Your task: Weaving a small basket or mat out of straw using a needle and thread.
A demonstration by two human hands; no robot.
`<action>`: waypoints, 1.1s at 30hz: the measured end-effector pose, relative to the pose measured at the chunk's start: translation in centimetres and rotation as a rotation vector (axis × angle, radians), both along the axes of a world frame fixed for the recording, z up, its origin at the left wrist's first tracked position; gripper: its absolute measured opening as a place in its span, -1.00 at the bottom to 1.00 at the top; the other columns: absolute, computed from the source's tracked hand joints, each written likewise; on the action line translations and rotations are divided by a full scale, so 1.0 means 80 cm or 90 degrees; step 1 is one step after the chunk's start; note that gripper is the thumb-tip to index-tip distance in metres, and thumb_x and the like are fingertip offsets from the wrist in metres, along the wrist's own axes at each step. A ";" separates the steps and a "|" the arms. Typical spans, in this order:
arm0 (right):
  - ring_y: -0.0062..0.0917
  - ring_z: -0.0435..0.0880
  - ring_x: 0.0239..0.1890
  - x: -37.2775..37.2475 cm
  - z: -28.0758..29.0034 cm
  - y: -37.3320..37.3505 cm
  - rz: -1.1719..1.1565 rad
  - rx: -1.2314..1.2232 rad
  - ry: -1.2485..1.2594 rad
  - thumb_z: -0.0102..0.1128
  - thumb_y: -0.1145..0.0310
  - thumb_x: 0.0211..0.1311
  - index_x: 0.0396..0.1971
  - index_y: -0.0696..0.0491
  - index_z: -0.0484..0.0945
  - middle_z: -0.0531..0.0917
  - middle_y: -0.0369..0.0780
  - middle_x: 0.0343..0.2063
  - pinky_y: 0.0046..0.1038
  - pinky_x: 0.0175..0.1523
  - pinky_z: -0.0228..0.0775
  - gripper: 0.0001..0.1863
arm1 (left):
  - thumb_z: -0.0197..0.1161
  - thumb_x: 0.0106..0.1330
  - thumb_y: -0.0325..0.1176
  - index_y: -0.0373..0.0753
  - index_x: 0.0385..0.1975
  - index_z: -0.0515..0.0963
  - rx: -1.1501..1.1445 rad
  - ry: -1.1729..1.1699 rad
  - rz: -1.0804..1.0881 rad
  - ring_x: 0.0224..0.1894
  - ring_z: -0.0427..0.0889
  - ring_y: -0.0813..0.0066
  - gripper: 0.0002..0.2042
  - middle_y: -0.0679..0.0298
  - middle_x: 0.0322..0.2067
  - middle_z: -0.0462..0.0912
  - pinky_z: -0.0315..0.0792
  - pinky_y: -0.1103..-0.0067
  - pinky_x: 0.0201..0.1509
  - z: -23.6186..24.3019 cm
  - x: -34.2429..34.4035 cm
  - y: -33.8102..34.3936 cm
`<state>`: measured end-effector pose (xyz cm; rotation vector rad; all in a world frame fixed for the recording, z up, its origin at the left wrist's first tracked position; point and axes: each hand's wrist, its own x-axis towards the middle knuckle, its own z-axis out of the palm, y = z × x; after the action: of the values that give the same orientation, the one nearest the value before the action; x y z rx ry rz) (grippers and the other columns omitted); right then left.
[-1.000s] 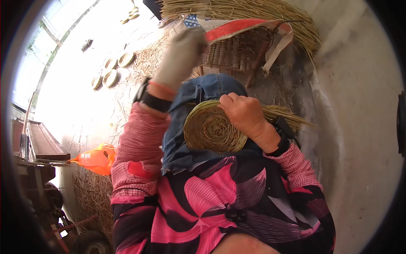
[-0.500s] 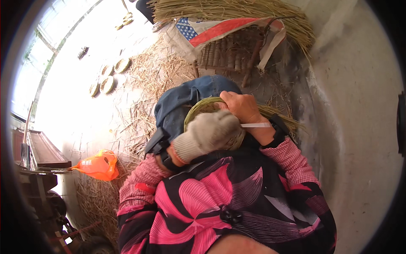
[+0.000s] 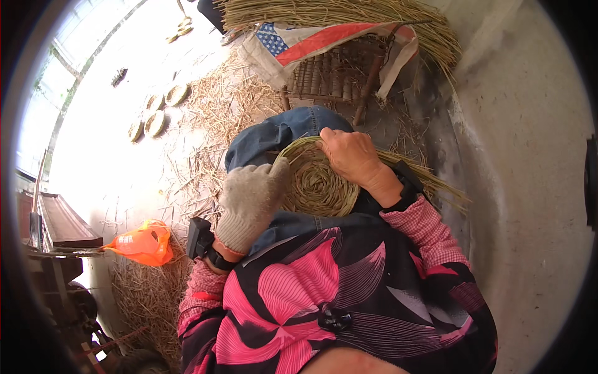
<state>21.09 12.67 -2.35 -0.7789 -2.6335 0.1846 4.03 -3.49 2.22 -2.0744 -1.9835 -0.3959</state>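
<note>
She wears a black top splashed with big pink petals, pink checked cuffs, denim over the knee, and a black wristband on each wrist. The left hand (image 3: 249, 202) wears a grey knitted glove; the right hand (image 3: 350, 156) is bare.

The coiled straw mat (image 3: 317, 184) lies flat on my lap, over the blue denim of my knee. It is a round, tan-green disc wound in a tight spiral from the centre outward. A bundle of loose straw strands (image 3: 430, 181) trails from its rim toward my right, unwoven and fanning out at the ends.
</note>
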 end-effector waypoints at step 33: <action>-0.42 0.62 -0.56 0.008 0.073 0.020 0.237 0.294 0.086 0.22 0.22 0.14 -0.47 -0.07 0.36 0.45 -0.28 -0.60 -0.37 -0.53 0.43 -0.79 | 0.11 0.43 -0.31 -0.31 0.01 0.56 -0.016 -0.766 -0.040 -0.08 0.61 0.44 -0.72 0.16 -0.21 0.66 0.47 0.50 0.04 0.030 -0.025 0.080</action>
<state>21.71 14.25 3.51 -0.1174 -2.5203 -0.2574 2.05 2.94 4.65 -2.0786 -2.3889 -1.9971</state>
